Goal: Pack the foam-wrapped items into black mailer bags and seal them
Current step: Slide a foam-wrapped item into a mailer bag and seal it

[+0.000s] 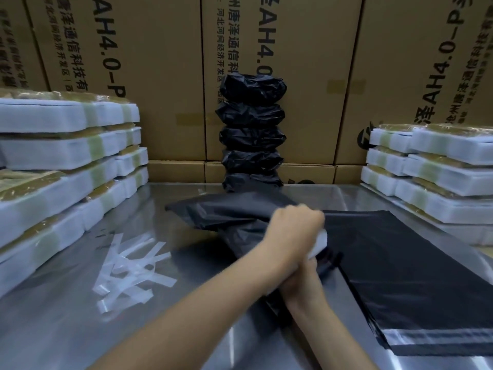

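A black mailer bag (226,216) is lifted off the steel table (66,329) at the centre, blurred by motion. My left hand (293,231) is curled in a fist round a white foam-wrapped item (319,242), only whose near end shows at the bag's mouth. My right hand (302,283) lies just under my left wrist and grips the bag's near edge; its fingers are mostly hidden. A flat stack of unused black mailer bags (400,276) lies to the right, adhesive strips toward me.
Foam-wrapped items are stacked at the left (66,150) and at the right (440,166). A column of packed black bags (252,129) stands at the back against cardboard cartons (160,76). Several peeled clear strips (133,271) lie at the left centre.
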{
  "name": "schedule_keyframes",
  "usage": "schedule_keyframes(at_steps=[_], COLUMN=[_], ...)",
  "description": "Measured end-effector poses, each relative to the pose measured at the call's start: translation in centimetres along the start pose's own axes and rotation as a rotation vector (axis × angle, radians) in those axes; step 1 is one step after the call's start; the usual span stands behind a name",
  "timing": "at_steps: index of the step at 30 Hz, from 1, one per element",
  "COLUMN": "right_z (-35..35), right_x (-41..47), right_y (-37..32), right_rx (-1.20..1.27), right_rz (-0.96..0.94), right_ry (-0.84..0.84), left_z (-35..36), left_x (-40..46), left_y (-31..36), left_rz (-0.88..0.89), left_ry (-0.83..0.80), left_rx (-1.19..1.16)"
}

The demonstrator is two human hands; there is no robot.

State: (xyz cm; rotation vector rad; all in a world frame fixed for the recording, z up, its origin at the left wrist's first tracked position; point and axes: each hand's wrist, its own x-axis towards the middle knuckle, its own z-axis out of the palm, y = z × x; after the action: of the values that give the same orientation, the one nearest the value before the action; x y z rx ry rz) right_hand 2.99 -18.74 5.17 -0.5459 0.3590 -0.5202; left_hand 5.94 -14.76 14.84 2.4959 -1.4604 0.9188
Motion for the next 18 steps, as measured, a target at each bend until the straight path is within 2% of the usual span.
schedule_keyframes(at_steps=[2, 7, 11, 16, 18], right_z=[0.1, 1.0, 0.7, 0.0, 0.4], right_x=[0.4, -0.5, -0.5, -0.7, -0.8], right_y=[0.1, -1.3, -1.8, -0.9, -0.5], right_rx=[0.057, 0.004, 0.031, -0.035, -0.099], right_rz=[0.057, 0.008, -0.017, 0.012, 0.007], right_ry=[0.024, -0.050, -0.111, -0.026, -0.022], left_z=[0.4, 0.6, 1.0, -0.3, -1.1], left_x=[-1.4, -2.8, -5.0, -6.6, -6.2], left_y=[1.0, -1.0, -2.7, -0.9, -0.2], left_rz=[0.072, -0.075, -0.161, 0.051, 0.023], left_ry=[0.036, 0.158, 0.088, 0.031, 0.063], left_rx=[0.044, -0.099, -0.061, -0.163, -0.133])
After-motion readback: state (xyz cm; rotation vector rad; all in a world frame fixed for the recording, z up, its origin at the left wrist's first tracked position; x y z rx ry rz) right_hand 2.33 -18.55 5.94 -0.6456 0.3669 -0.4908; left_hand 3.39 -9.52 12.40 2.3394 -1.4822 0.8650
